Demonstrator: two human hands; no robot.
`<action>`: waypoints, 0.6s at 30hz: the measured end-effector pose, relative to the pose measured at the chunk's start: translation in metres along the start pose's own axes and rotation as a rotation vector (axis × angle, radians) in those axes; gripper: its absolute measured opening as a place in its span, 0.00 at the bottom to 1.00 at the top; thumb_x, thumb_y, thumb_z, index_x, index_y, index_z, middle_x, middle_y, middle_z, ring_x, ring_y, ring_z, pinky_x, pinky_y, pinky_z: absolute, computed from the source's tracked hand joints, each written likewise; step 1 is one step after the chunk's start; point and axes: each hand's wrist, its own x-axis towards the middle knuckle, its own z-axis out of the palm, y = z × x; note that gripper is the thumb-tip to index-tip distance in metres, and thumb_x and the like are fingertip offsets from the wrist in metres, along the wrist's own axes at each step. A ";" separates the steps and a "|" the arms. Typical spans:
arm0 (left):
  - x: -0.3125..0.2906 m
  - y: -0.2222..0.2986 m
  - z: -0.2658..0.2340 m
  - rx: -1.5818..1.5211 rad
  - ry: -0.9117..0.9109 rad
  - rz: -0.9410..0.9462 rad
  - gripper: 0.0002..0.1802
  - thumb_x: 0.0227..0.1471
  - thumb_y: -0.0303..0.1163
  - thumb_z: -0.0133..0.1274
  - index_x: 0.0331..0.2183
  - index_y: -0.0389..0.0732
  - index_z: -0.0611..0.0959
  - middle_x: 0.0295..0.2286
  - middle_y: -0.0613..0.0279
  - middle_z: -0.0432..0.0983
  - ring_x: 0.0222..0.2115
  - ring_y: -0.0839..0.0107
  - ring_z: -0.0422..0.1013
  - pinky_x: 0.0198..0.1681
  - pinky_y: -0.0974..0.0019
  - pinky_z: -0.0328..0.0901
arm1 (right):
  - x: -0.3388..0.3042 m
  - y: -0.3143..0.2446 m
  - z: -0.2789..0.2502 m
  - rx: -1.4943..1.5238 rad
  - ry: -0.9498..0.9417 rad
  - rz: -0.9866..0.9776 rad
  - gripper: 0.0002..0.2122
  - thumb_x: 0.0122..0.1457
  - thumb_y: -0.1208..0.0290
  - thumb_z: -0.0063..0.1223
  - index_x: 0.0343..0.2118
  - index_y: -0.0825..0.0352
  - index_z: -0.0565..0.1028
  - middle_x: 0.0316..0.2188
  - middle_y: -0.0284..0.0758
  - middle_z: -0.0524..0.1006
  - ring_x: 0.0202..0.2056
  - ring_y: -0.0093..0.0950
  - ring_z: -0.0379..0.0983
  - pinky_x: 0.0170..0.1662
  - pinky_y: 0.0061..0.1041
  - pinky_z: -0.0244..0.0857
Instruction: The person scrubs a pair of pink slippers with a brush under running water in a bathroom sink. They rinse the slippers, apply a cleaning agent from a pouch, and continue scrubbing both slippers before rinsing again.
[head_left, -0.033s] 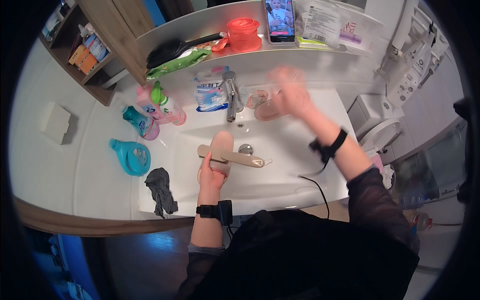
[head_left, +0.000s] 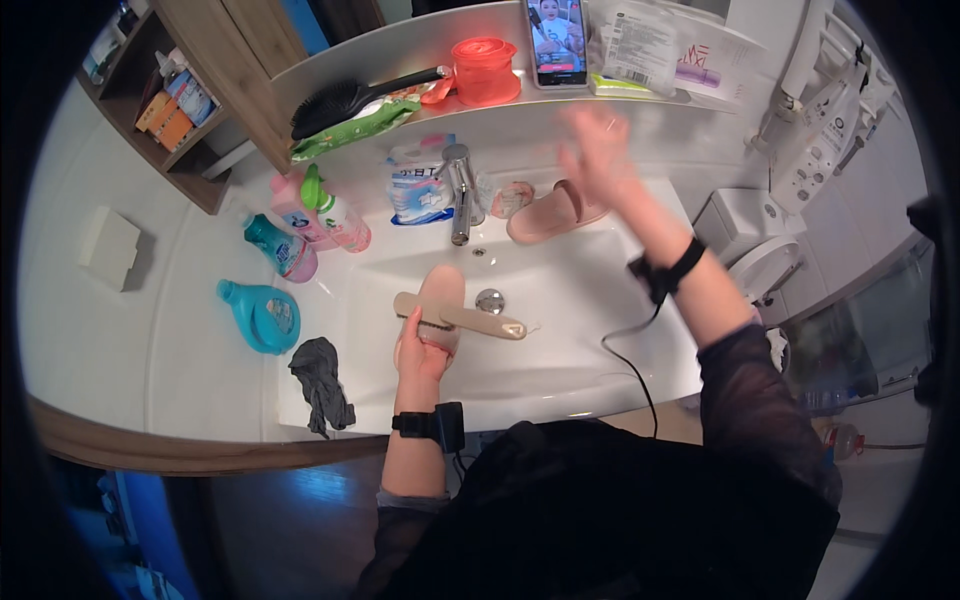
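My left hand (head_left: 425, 352) is closed at the near side of the washbasin (head_left: 560, 360), gripping a pink slipper (head_left: 444, 286) and a beige scrub brush (head_left: 482, 321). The brush lies crosswise on the slipper, bristles down, with my thumb on it and its handle pointing right. Raised over the back right rim, my right hand (head_left: 600, 150) is blurred by motion; its fingers look spread and hold nothing visible. Behind and below it, a second pink slipper (head_left: 540, 222) rests on the basin's rim, partly hidden by the hand.
A tap (head_left: 461, 195) stands at the back, beside a blue-white packet (head_left: 420, 190) and a soap bar (head_left: 513, 200). Several bottles and a grey cloth (head_left: 320, 385) line the left rim. The shelf carries a hairbrush (head_left: 335, 108), red tub (head_left: 486, 72) and phone (head_left: 557, 45). A cable (head_left: 632, 365) trails from my right wrist.
My right hand has shifted up and to the right, uncovering more of the second slipper. The left hand, brush and first slipper have stayed in place.
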 end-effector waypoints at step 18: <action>-0.006 0.003 -0.016 -0.121 -0.028 0.000 0.28 0.55 0.36 0.57 0.55 0.43 0.69 0.50 0.58 0.72 0.49 0.56 0.70 0.50 0.47 0.68 | 0.094 0.059 -0.057 -0.371 0.572 -0.483 0.31 0.50 0.72 0.51 0.60 0.57 0.60 0.54 0.32 0.71 0.61 0.39 0.57 0.59 0.49 0.42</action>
